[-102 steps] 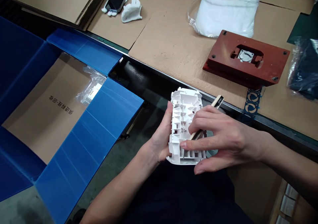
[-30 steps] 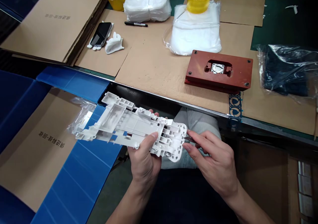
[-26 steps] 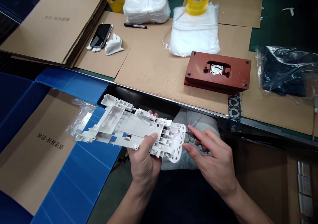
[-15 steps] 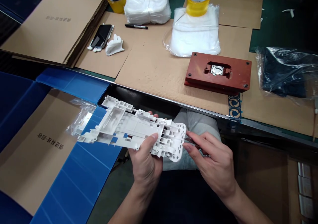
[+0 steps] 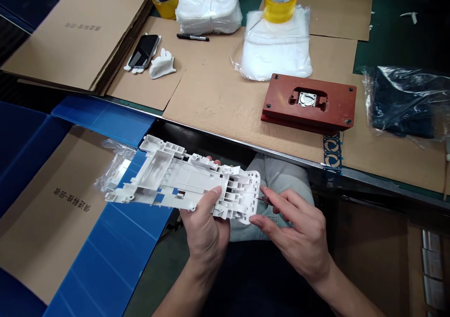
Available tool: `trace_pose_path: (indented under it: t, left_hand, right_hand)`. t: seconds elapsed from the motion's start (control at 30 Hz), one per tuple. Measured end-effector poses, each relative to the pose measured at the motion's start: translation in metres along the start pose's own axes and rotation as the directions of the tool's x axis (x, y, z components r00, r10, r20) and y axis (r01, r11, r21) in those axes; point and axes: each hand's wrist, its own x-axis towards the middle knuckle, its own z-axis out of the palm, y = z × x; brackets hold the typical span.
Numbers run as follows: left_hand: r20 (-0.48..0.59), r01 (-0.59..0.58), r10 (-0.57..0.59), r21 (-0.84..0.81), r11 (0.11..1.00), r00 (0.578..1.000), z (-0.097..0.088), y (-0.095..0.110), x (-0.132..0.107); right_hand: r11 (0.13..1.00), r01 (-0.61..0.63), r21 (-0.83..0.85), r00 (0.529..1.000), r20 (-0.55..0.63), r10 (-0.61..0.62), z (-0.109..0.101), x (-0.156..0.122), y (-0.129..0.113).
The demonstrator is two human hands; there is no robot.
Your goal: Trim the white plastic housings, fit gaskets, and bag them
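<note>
My left hand (image 5: 206, 228) grips a long white moulded plastic part (image 5: 183, 178) near its right end, thumb on top, and holds it almost level over my lap. The part's left end reaches out over the blue box. My right hand (image 5: 298, 235) is closed on a thin bladed tool (image 5: 264, 200). The tool's tip touches the part's right edge, and my forefinger lies just under that edge.
A blue corrugated box (image 5: 116, 242) with a cardboard liner and a clear bag (image 5: 116, 164) stands at the left. On the bench lie a red-brown fixture block (image 5: 309, 103), white bagged stacks (image 5: 276, 49), tape rolls (image 5: 280, 3), a phone (image 5: 142, 49), a marker (image 5: 192, 37) and a dark bag (image 5: 404, 101).
The part was upright in both hands 3.4 s ago; it now lies lengthwise in my left hand. Over the last second it tipped slightly and my right hand slid the tool lower along its right edge.
</note>
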Motion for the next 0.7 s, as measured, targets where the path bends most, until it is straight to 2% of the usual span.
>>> trace_pose_path:
  t: [0.2, 0.3, 0.37, 0.47, 0.57, 0.7]
  left_hand:
    - [0.003, -0.013, 0.013, -0.010, 1.000, 1.000, 0.000, -0.001, 0.003]
    - [-0.026, -0.038, 0.038, 0.000, 0.999, 0.999, 0.002, 0.001, 0.005]
    - [-0.040, -0.070, 0.070, 0.007, 0.998, 0.997, 0.003, 0.002, 0.007]
    - [-0.028, -0.116, 0.117, 0.022, 0.993, 0.993, 0.003, 0.006, 0.011]
    - [-0.010, -0.127, 0.127, 0.040, 0.991, 0.992, -0.002, 0.009, 0.015]
    - [-0.015, -0.112, 0.112, 0.032, 0.993, 0.994, -0.009, 0.009, 0.019]
  right_hand:
    - [0.999, 0.036, 0.002, 0.999, 0.006, -0.036, 0.004, -0.004, -0.001]
    - [0.993, 0.108, 0.050, 0.990, 0.080, -0.112, 0.004, -0.006, -0.002]
    - [0.985, 0.105, 0.136, 0.982, 0.140, -0.124, 0.004, -0.008, 0.001]
    - [0.984, -0.044, 0.172, 0.985, 0.170, 0.014, 0.003, -0.011, 0.012]
    - [0.981, -0.177, 0.075, 0.966, 0.205, 0.158, 0.000, -0.013, 0.025]
    - [0.979, -0.196, -0.062, 0.957, 0.205, 0.205, -0.002, -0.015, 0.039]
